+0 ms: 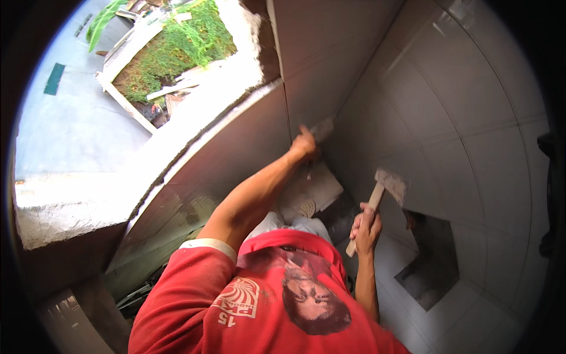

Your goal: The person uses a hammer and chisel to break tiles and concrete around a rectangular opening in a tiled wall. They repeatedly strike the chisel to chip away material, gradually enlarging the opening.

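My right hand (367,229) is wrapped round the wooden handle of a hatchet-like tool, whose broad, flared, dusty head (391,186) points up and away from me. That head is close to the grey tiled wall on the right. Farther off, my left arm stretches out to the corner of the walls, where my left hand (305,145) is curled with one finger or the thumb raised. Just beyond its fingers shows a flat pale piece (323,128); whether it is gripped or only touched is unclear. The undersides of the left fingers are hidden.
Left is a rough-edged opening with a broken sill (65,206); greenery (194,44) and planks show outside. Grey tiled wall (471,135) rises on the right, with a dark angular gap (433,259) low down. A pale board (312,189) lies below my left hand.
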Motion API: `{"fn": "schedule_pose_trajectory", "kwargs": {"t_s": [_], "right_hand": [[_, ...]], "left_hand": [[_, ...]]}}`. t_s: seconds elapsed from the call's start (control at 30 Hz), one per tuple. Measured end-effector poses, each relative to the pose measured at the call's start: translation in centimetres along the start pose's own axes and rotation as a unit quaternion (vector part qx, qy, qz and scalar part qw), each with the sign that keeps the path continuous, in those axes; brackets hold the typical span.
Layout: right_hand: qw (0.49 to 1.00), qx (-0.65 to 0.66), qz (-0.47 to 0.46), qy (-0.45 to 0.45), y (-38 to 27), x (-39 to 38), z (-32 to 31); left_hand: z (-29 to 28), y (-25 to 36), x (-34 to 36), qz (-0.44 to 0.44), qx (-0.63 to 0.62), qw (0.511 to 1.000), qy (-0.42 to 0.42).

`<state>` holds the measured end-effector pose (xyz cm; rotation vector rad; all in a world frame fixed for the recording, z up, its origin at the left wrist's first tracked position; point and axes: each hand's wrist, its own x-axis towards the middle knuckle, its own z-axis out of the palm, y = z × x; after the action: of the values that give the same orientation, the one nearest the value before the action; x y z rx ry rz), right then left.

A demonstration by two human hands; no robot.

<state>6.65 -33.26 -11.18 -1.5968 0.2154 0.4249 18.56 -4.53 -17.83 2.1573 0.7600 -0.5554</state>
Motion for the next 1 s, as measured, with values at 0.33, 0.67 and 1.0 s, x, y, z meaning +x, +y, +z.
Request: {"fn": "schedule_pose_trajectory", "kwargs": {"t_s": [0.33,0.67,1.0], "right_hand": [[0.998,-0.011,-0.035,-0.051,-0.8,0.3,1.0],[0.972,0.004,-0.173,-0.157,-5.7,1.7,4.5],[0.955,-0.006,-0.227,-0.193,-7.1,2.0,6.2]], "left_hand": [[-2.8,-1.4,-8.7,-0.048,-0.505,0.862,-0.004],[-13.6,6.2,-14.0,0.184,-0.617,0.738,0.202],[-12.5,7.7,-10.2,0.141,-0.618,0.746,0.204]]}}
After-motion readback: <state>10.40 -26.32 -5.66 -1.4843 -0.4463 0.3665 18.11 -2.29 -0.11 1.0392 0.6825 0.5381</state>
